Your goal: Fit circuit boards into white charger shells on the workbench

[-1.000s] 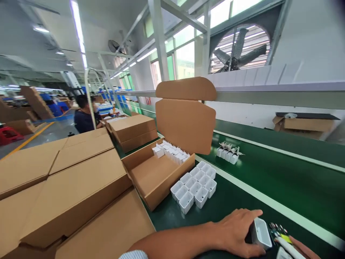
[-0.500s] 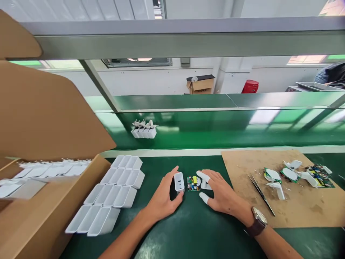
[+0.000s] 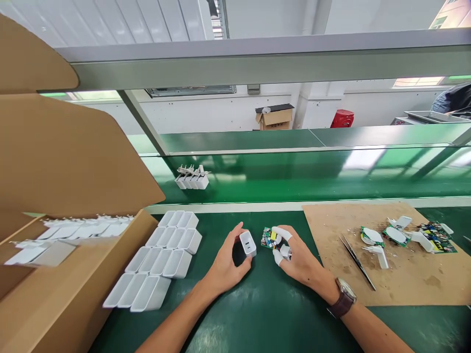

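Observation:
Near the middle of the green work surface, my left hand (image 3: 227,267) grips a white charger housing (image 3: 248,243) between thumb and fingers. Port slots show on the housing's upward face, which is tilted. To its right, my right hand (image 3: 302,260), with white finger cots on thumb and forefinger, pinches a small circuit board (image 3: 268,237) carrying yellow and other components. A white piece attached to the board is partly hidden by the fingers. The housing and the board are apart, a short gap between them.
Rows of white open housings (image 3: 150,291) stand left, beside an open cardboard box (image 3: 91,289) of white parts. On a brown board (image 3: 331,220) at right lie tweezers (image 3: 356,262) and several circuit boards (image 3: 396,236). More white parts (image 3: 192,177) sit behind, beyond the ledge.
My right thumb and forefinger have closed on the circuit board, which has tilted and shifted slightly. The housing in my left hand has tilted too. The view has shifted a little.

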Demonstrator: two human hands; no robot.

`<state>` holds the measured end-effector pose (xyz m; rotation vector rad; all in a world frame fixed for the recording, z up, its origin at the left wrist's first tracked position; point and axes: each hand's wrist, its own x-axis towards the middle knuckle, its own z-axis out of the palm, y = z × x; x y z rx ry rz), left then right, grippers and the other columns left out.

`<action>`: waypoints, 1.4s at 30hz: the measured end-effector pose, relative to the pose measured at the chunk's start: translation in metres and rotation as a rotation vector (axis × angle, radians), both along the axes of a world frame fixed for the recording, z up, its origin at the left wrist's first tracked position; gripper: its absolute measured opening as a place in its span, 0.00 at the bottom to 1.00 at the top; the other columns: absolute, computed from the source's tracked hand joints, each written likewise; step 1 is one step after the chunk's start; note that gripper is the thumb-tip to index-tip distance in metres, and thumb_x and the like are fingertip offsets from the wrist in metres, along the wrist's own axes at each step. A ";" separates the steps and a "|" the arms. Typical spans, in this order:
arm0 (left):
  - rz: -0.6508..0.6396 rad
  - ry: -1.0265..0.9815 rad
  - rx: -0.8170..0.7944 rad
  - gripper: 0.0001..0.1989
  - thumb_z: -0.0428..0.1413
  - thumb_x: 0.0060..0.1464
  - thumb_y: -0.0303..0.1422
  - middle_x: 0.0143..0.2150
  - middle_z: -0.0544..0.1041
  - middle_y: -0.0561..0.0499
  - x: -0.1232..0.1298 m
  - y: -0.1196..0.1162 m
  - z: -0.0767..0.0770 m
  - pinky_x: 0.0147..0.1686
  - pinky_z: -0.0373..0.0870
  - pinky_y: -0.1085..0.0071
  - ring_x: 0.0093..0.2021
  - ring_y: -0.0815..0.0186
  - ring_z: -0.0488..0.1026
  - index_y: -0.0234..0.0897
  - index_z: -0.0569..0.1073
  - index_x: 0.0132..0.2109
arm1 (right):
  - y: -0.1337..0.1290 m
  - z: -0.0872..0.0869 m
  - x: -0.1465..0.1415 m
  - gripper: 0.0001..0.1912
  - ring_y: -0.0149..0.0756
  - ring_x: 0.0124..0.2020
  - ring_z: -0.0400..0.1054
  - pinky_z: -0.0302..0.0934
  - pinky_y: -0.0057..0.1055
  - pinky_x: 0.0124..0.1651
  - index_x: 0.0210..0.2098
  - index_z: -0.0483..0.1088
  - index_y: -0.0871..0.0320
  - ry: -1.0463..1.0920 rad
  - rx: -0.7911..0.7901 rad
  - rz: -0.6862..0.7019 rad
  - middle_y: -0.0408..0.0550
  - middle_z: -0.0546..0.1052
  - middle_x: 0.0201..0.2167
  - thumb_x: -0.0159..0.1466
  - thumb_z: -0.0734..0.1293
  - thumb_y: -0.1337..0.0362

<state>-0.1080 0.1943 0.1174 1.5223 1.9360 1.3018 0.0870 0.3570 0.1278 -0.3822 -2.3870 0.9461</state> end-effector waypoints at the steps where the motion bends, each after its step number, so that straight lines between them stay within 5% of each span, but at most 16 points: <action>1: 0.062 0.011 -0.011 0.40 0.61 0.59 0.35 0.59 0.71 0.44 0.001 0.001 0.000 0.63 0.68 0.50 0.57 0.55 0.73 0.44 0.51 0.72 | 0.000 0.000 0.000 0.31 0.34 0.33 0.71 0.75 0.36 0.36 0.65 0.59 0.52 0.026 -0.020 -0.012 0.58 0.69 0.58 0.64 0.62 0.74; 4: 0.126 0.025 -0.087 0.44 0.67 0.54 0.39 0.55 0.71 0.46 0.001 0.001 0.003 0.54 0.74 0.54 0.48 0.59 0.74 0.46 0.54 0.71 | 0.003 0.000 0.001 0.30 0.38 0.40 0.73 0.77 0.37 0.37 0.63 0.61 0.51 0.088 -0.073 -0.050 0.57 0.69 0.58 0.63 0.63 0.73; 8: -0.084 -0.049 -0.205 0.53 0.73 0.45 0.42 0.63 0.68 0.42 -0.004 -0.005 0.014 0.48 0.76 0.59 0.47 0.60 0.74 0.47 0.54 0.73 | 0.006 -0.003 0.001 0.30 0.39 0.44 0.74 0.78 0.36 0.39 0.62 0.64 0.51 0.125 -0.182 -0.063 0.56 0.70 0.57 0.62 0.65 0.72; 13: -0.129 0.006 -0.234 0.30 0.68 0.53 0.42 0.52 0.76 0.46 -0.006 -0.005 0.019 0.48 0.76 0.59 0.47 0.57 0.74 0.45 0.70 0.61 | -0.002 0.006 0.002 0.29 0.37 0.47 0.76 0.78 0.31 0.41 0.63 0.64 0.51 0.161 -0.314 -0.067 0.52 0.73 0.54 0.62 0.65 0.70; 17: -0.019 0.134 -0.030 0.28 0.66 0.57 0.39 0.58 0.72 0.44 -0.002 -0.002 0.012 0.59 0.72 0.53 0.58 0.53 0.71 0.45 0.68 0.61 | -0.014 0.022 0.007 0.29 0.39 0.49 0.75 0.77 0.33 0.44 0.64 0.63 0.49 0.204 -0.142 -0.009 0.52 0.73 0.55 0.65 0.65 0.71; 24: 0.030 0.233 0.069 0.25 0.62 0.61 0.34 0.57 0.70 0.45 0.000 -0.003 0.007 0.58 0.74 0.57 0.58 0.56 0.73 0.47 0.65 0.63 | -0.027 0.024 0.006 0.39 0.49 0.56 0.72 0.74 0.49 0.55 0.72 0.49 0.50 0.180 0.315 0.057 0.59 0.72 0.59 0.66 0.64 0.73; 33: -0.040 0.312 0.133 0.26 0.59 0.62 0.28 0.57 0.68 0.44 0.001 -0.001 0.005 0.56 0.76 0.59 0.57 0.57 0.73 0.47 0.63 0.64 | -0.033 0.029 0.007 0.42 0.49 0.47 0.71 0.74 0.48 0.48 0.74 0.46 0.56 0.089 0.348 0.088 0.60 0.74 0.57 0.63 0.62 0.75; 42: -0.060 0.365 0.170 0.26 0.59 0.62 0.26 0.56 0.68 0.43 0.001 -0.001 0.001 0.54 0.77 0.60 0.55 0.58 0.73 0.44 0.64 0.65 | -0.033 0.027 0.007 0.42 0.50 0.49 0.70 0.74 0.48 0.48 0.73 0.46 0.62 0.127 0.391 0.084 0.63 0.73 0.56 0.61 0.61 0.76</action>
